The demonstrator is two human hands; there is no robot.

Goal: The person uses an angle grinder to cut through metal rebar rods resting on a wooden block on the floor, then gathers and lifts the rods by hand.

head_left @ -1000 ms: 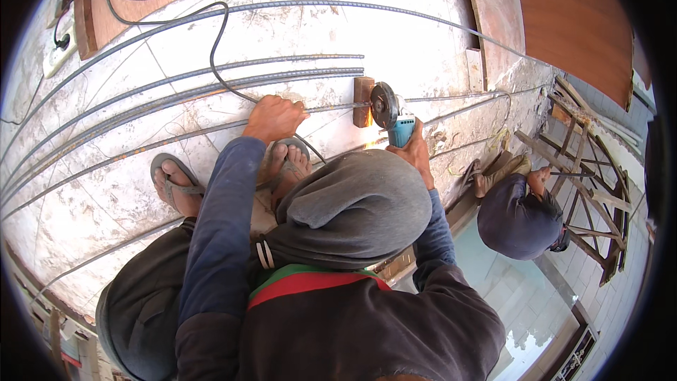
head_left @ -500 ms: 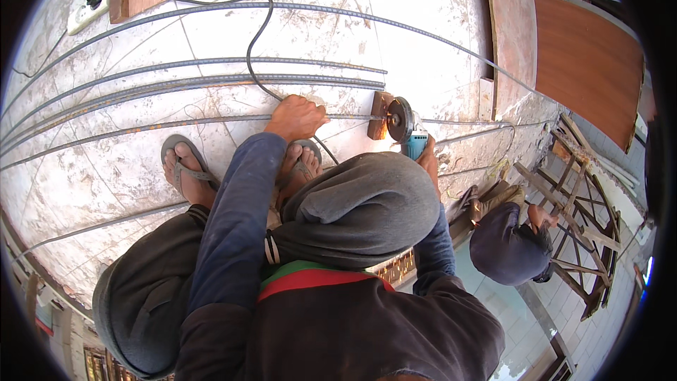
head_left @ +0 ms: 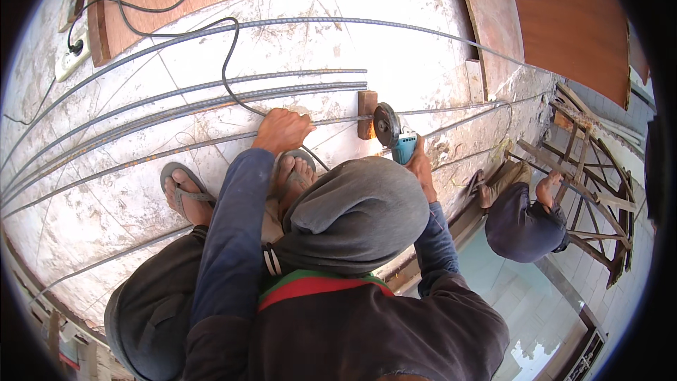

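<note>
My left hand [head_left: 284, 129] is closed around a long ribbed steel bar [head_left: 137, 160] near my feet. The bar passes over a small brown wooden block [head_left: 367, 107]. In my right hand [head_left: 421, 169] is an angle grinder [head_left: 404, 147] with a teal body. Its dark disc [head_left: 386, 125] stands upright just right of the block, beside the bar. An orange glow shows on the near end of the block. Whether the disc touches the bar I cannot tell, and the right fingers are partly hidden by the grinder.
Several more steel bars [head_left: 233, 95] lie beyond my feet. A black cable [head_left: 227, 63] crosses them from a white socket strip [head_left: 71, 58]. Wooden panels [head_left: 571, 21] lie at the far right. Another person [head_left: 525, 222] crouches at right by a wooden frame [head_left: 596, 190].
The whole view has shifted slightly. The grinder's disc sits a little nearer to me relative to the block, and the bright sparks beside it have dimmed. My left hand keeps its grip on the bar.
</note>
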